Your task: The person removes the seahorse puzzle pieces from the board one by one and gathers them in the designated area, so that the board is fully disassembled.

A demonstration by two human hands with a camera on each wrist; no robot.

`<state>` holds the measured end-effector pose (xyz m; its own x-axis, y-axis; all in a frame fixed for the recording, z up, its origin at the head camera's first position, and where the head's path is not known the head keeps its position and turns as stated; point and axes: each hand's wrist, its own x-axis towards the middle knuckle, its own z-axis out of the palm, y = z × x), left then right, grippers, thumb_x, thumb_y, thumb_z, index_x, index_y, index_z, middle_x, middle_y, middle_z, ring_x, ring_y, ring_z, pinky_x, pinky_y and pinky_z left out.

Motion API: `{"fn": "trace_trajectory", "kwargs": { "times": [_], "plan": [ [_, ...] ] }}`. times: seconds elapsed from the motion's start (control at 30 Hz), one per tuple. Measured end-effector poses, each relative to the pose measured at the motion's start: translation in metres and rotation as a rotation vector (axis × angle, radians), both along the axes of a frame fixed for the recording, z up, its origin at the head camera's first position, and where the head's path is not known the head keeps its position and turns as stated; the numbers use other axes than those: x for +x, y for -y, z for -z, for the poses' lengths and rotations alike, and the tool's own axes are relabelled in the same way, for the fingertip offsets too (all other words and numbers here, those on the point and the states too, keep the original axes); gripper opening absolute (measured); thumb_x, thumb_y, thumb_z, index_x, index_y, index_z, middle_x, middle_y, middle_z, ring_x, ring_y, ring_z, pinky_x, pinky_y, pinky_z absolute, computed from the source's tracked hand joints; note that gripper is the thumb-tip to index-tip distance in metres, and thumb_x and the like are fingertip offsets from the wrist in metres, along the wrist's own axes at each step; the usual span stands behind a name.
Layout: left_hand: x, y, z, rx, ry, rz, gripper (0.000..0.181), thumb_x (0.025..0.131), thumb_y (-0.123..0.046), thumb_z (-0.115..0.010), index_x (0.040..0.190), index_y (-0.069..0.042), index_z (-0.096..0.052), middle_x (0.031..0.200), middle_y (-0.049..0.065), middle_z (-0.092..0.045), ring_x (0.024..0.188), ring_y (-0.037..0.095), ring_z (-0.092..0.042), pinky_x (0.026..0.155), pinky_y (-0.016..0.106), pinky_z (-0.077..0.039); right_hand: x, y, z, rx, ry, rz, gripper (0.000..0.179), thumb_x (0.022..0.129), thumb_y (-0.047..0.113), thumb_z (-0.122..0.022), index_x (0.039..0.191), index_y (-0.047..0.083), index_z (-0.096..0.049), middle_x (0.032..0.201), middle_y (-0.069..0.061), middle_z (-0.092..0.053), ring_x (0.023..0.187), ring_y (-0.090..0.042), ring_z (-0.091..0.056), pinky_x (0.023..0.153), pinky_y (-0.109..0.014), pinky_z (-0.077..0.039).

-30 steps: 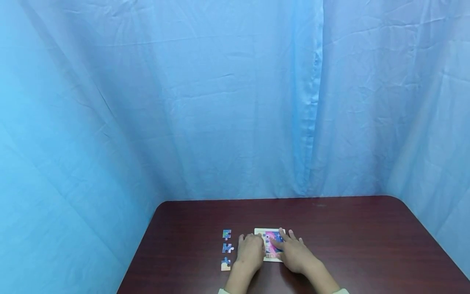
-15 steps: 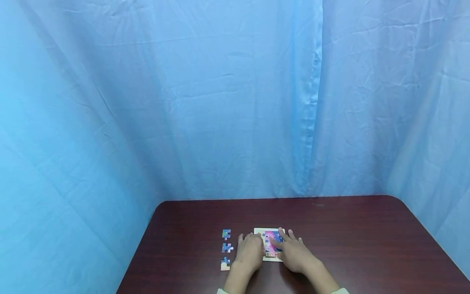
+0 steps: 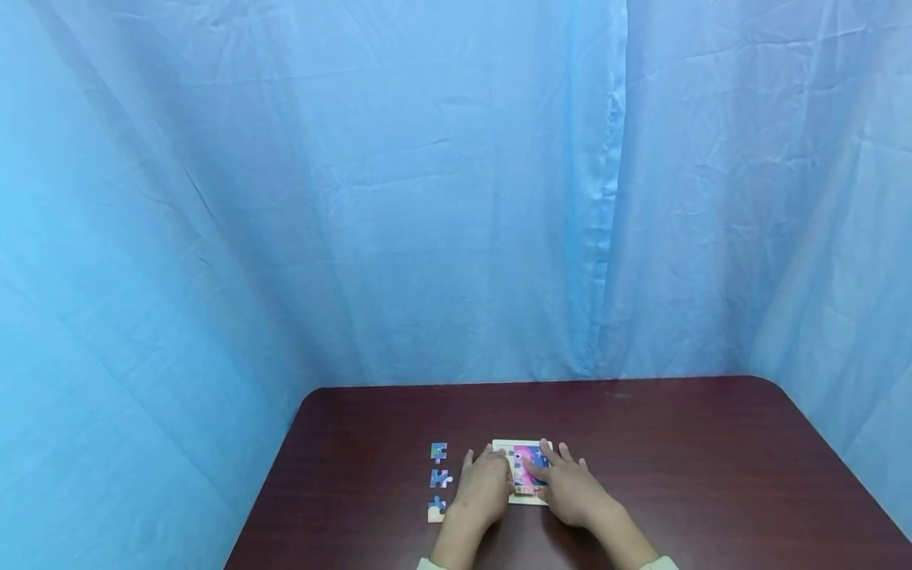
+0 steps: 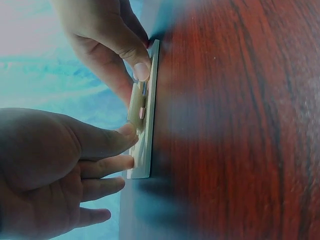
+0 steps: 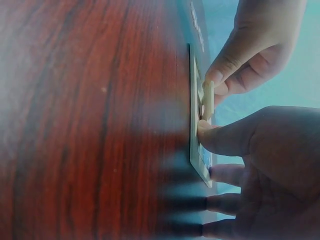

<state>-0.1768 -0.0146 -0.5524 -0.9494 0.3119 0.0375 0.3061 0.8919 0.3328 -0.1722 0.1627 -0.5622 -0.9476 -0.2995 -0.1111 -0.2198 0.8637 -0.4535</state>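
In the head view a small jigsaw puzzle tray (image 3: 527,501) with a cream border and a pink and blue picture lies between both hands. My left hand (image 3: 487,484) is at its left side and, in the right wrist view, pinches a jigsaw piece (image 5: 209,101) between thumb and index finger; the piece is tilted up above the tray, its face hidden. On the right, my right hand (image 3: 571,489) rests on the tray with fingers spread, its thumb (image 5: 210,137) touching the picture. The fingers cover parts of the picture.
Three loose jigsaw pieces lie in a column left of the tray: a top piece (image 3: 438,451), a middle piece (image 3: 439,479) and a bottom piece (image 3: 437,511). The dark reddish wooden table (image 3: 698,459) backs onto a blue curtain (image 3: 456,198).
Barely anything differs. The pinched piece stays at the tray's left part with small shifts of the left hand, and the right hand keeps its place.
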Motion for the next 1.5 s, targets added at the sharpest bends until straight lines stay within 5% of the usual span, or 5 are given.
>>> {"fn": "trace_trajectory", "kwargs": {
  "times": [1.5],
  "plan": [
    [0.0032, 0.0039, -0.0009, 0.124, 0.086, 0.026, 0.019, 0.090, -0.013, -0.078, 0.076, -0.012, -0.065, 0.145, 0.017, -0.067, 0.143, 0.043, -0.057, 0.118, 0.071, -0.037, -0.0014, -0.0009, 0.0008, 0.004, 0.032, 0.010, 0.044, 0.099, 0.011, -0.067, 0.143, 0.012, -0.067, 0.168, -0.028, -0.036, 0.155, -0.060, -0.028, 0.115, -0.082, -0.028]
  ]
}}
